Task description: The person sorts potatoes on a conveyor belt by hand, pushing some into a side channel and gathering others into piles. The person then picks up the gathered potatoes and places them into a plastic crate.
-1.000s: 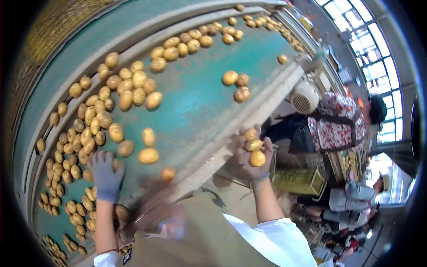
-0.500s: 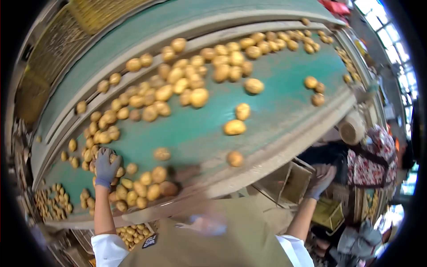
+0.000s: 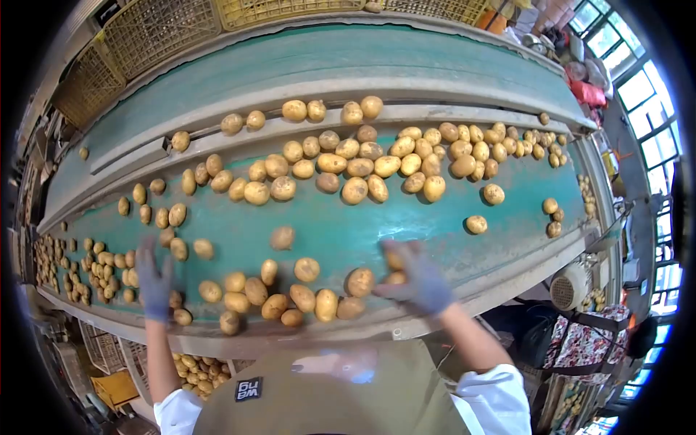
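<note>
Many yellow-brown potatoes lie on a green conveyor belt. At the left, my left hand, in a grey-blue glove, is over the near part of the belt with fingers apart, a little blurred, beside a few potatoes. My right hand, gloved alike, is low over the belt's near side. Its fingers are spread around two potatoes, partly hidden under them; a firm hold is not visible. Between my hands lies a loose group of potatoes near the front edge.
Yellow crates line the far side behind a second green belt. Several potatoes sit on the divider rail. Below the front edge is a crate of potatoes. A motor and a patterned cloth are at the right.
My right hand has moved from beyond the front edge onto the belt, beside potatoes. My left hand has come off the potatoes it was touching, fingers now spread. The view has turned and shifted.
</note>
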The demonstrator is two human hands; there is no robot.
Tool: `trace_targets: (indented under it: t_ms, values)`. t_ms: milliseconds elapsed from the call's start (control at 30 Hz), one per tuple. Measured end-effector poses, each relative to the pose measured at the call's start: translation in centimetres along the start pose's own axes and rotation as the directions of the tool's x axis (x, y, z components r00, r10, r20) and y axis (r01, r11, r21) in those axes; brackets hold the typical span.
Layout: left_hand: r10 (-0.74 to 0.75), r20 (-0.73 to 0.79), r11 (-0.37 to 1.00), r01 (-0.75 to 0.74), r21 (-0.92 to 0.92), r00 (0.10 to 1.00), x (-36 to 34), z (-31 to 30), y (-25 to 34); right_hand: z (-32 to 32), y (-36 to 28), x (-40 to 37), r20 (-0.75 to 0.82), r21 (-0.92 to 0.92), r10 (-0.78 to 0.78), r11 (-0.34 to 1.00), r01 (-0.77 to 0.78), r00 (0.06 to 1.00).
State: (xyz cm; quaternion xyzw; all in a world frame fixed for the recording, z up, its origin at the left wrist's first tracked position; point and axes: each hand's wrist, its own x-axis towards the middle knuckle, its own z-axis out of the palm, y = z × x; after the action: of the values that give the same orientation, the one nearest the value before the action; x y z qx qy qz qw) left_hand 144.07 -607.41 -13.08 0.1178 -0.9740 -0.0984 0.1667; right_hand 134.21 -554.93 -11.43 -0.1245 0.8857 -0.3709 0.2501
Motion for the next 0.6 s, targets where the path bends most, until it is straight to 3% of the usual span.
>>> trace_targets:
  t_ms: [67, 133, 167, 200, 233, 300, 333, 367, 433, 467, 500, 600]
  values:
    - [0.243, 0.055, 0.96, -0.232, -0.155, 0.969, -0.3, -0.6, 9.1, 5.1, -3.0, 2.5, -0.02, 0.083, -0.051, 0.995, 0.053, 0.998]
    - [0.516, 0.007, 0.841, -0.506, -0.191, 0.856, -0.6, 0.8, 13.2, 10.0, -5.4, 5.6, -0.122, 0.184, -0.287, 0.934, 0.306, 0.95]
    - [0.587, 0.012, 0.777, -0.56, -0.289, 0.809, -0.6, 0.3, 15.7, 10.6, -6.6, 6.3, -0.123, 0.164, -0.284, 0.939, 0.302, 0.951]
    - [0.656, 0.006, 0.701, -0.605, -0.378, 0.755, -0.5, -0.4, 17.1, 10.7, -8.5, 7.1, -0.01, 0.535, -0.345, 0.791, 0.296, 0.939]
    - [0.654, -0.012, 0.696, -0.607, -0.384, 0.757, -0.5, -0.1, 17.1, 10.2, -10.0, 8.0, 0.069, 0.823, -0.438, 0.532, 0.196, 0.896]
    - [0.724, -0.139, 0.547, -0.686, -0.48, 0.675, -0.8, 0.8, 17.2, 5.4, -10.6, 9.2, -0.064, 0.359, -0.384, 0.852, 0.381, 0.921]
    - [0.723, -0.002, 0.598, -0.628, -0.499, 0.69, -1.0, 1.5, 17.4, 2.4, -12.4, 8.9, -0.198, 0.447, -0.116, 0.873, 0.195, 0.973]
    - [0.723, -0.011, 0.595, -0.63, -0.499, 0.691, -1.2, 1.9, 18.5, 1.1, -5.6, 12.0, -0.47, 0.279, -0.249, 0.868, 0.411, 0.847]
    - [0.781, 0.035, 0.517, -0.613, -0.597, 0.624, -1.7, 2.9, 21.1, -4.4, 2.3, 14.1, -0.794, -0.053, -0.098, 0.994, 0.092, 0.601]
    - [0.767, 0.041, 0.54, -0.609, -0.581, 0.641, -2.3, 3.8, 21.6, -6.3, 4.7, 13.5, -0.849, -0.062, -0.036, 0.998, -0.033, 0.527]
    - [0.784, 0.078, 0.534, -0.606, -0.589, 0.616, -3.0, 5.2, 21.7, -7.0, 10.9, 15.4, -0.847, 0.099, 0.084, 0.995, -0.001, 0.525]
    - [0.793, 0.156, 0.565, -0.616, -0.548, 0.589, -4.3, 6.9, 20.5, -6.8, 10.0, 15.4, -0.815, 0.23, 0.172, 0.973, 0.036, 0.554]
